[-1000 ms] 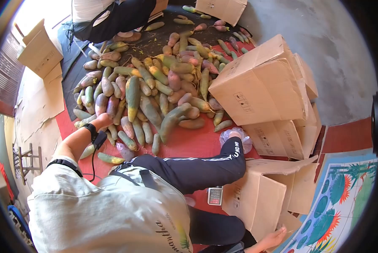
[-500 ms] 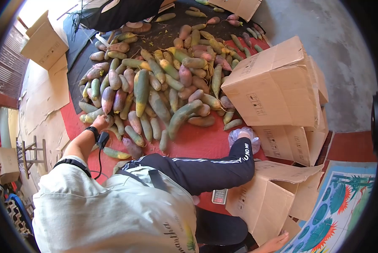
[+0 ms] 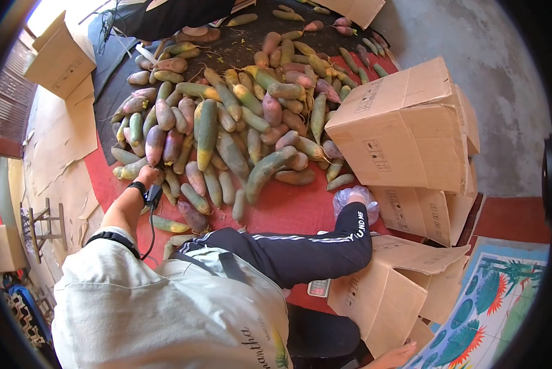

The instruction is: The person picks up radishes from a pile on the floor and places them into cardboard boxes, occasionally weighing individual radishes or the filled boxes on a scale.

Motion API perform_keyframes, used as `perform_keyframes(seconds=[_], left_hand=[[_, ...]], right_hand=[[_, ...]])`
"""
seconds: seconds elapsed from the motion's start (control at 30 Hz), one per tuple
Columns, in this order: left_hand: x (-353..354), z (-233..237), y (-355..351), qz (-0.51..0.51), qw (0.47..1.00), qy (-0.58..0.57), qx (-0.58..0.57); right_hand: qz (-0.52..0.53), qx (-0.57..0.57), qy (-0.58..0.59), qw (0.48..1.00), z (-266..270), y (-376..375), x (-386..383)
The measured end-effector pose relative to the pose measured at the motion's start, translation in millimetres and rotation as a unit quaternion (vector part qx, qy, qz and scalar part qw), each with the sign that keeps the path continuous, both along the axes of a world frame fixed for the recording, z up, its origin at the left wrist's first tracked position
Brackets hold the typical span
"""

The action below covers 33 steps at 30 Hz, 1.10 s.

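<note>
At the pile (image 3: 232, 155), left hand (image 3: 148, 176) is on a radish (image 3: 155, 145), can't tell the grip; lift gently. Right hand (image 3: 394, 358)'s open beside a box (image 3: 396, 302).

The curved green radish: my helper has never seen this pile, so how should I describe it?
Find the pile of radishes beside the stacked cardboard boxes. On its edge nearest the person's bent leg, the curved green radish borders bare red sheet. It is bent like a banana, longer than the radishes touching it.
</note>
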<state>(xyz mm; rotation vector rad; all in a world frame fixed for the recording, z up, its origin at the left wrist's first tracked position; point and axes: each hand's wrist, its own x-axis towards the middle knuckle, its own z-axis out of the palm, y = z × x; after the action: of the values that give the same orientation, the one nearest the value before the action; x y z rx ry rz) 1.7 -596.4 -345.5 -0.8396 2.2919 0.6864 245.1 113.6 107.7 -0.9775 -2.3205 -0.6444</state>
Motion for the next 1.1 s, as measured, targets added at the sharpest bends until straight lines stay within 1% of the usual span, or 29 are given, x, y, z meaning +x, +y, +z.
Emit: perform_keyframes(seconds=[0.03, 0.07, 0.1, 0.13, 0.17, 0.2, 0.23, 0.27, 0.3, 0.33, 0.37, 0.43, 0.5, 0.53, 0.57, 0.63, 0.67, 0.73, 0.77, 0.8, 0.87, 0.93, 0.97, 1.0, 1.03, 1.1], left_hand=[[0, -22, -8, -0.010, 1.000, -0.001, 0.016], [1, -51, -24, -0.043, 0.999, 0.002, 0.029], [0, -91, -44, -0.119, 0.992, 0.014, 0.045], [-2, -134, -68, -0.228, 0.971, 0.047, 0.058], [-9, -168, -90, -0.496, 0.841, 0.200, 0.084], [-13, -146, -72, -0.235, 0.965, 0.080, 0.084], [-18, -106, -46, -0.035, 0.991, 0.052, 0.116], [-23, -49, -13, 0.156, 0.973, 0.053, 0.163], [-27, -10, 7, 0.269, 0.940, 0.068, 0.198], [-27, 3, 13, 0.320, 0.918, 0.081, 0.220], [-26, 9, 15, 0.342, 0.906, 0.089, 0.233], [-25, 47, 29, 0.354, 0.900, 0.100, 0.234], [-25, 76, 40, 0.230, 0.953, 0.116, 0.159], [-25, 84, 45, 0.204, 0.959, 0.132, 0.144], [-27, 79, 41, 0.202, 0.959, 0.134, 0.143], [-33, 71, 33, 0.160, 0.969, 0.162, 0.098], [-37, 69, 32, 0.159, 0.968, 0.165, 0.098], [-49, 83, 39, 0.214, 0.960, 0.150, 0.097], [-51, 83, 37, 0.211, 0.960, 0.155, 0.099], [-52, 80, 31, 0.161, 0.972, 0.168, 0.029], [-57, 105, 41, 0.055, 0.975, 0.191, -0.096], [-60, 158, 62, 0.065, 0.979, 0.191, -0.012], [-61, 174, 75, 0.072, 0.977, 0.201, 0.019], [-65, 145, 58, -0.016, 0.965, 0.258, 0.043], [-68, 171, 79, 0.024, 0.955, 0.260, 0.138], [-76, 203, 117, -0.008, 0.945, 0.284, 0.162]], right_hand=[[-0.002, 0.002, 0.000, 1.000, 2, -5, -2], [-0.015, -0.011, 0.007, 1.000, 3, -11, -7], [-0.027, -0.024, 0.015, 0.999, 5, -14, -9], [-0.027, -0.023, 0.015, 0.999, 3, -10, -6], [-0.009, -0.013, 0.019, 1.000, 0, -2, -1], [0.010, -0.003, 0.022, 1.000, -3, 4, 2], [0.010, -0.003, 0.023, 1.000, -5, 5, 3], [0.006, -0.008, 0.037, 0.999, -6, 6, 4], [0.003, -0.014, 0.050, 0.999, -6, 7, 4], [0.003, -0.013, 0.049, 0.999, -5, 7, 4], [0.007, -0.024, 0.057, 0.998, -5, 6, 3], [0.011, -0.035, 0.068, 0.997, -7, 9, 4], [0.038, -0.034, 0.075, 0.996, -9, 14, 7], [0.037, -0.034, 0.077, 0.996, -9, 15, 7], [0.031, -0.022, 0.067, 0.997, -9, 15, 7], [0.024, -0.010, 0.060, 0.998, -6, 9, 2], [0.036, -0.008, 0.065, 0.997, -4, 4, -2], [0.045, -0.005, 0.077, 0.996, -3, 3, -2], [0.036, -0.057, 0.094, 0.993, -3, 4, 1], [0.026, -0.109, 0.114, 0.987, -5, 5, 3], [0.020, -0.123, 0.126, 0.984, -10, 13, 4], [0.009, -0.132, 0.133, 0.982, -12, 17, 11], [0.014, -0.139, 0.138, 0.981, -11, 14, 8], [0.020, -0.146, 0.144, 0.979, -11, 14, 7], [0.015, -0.143, 0.149, 0.978, -11, 12, 5], [0.016, -0.137, 0.145, 0.980, -11, 10, 4]])
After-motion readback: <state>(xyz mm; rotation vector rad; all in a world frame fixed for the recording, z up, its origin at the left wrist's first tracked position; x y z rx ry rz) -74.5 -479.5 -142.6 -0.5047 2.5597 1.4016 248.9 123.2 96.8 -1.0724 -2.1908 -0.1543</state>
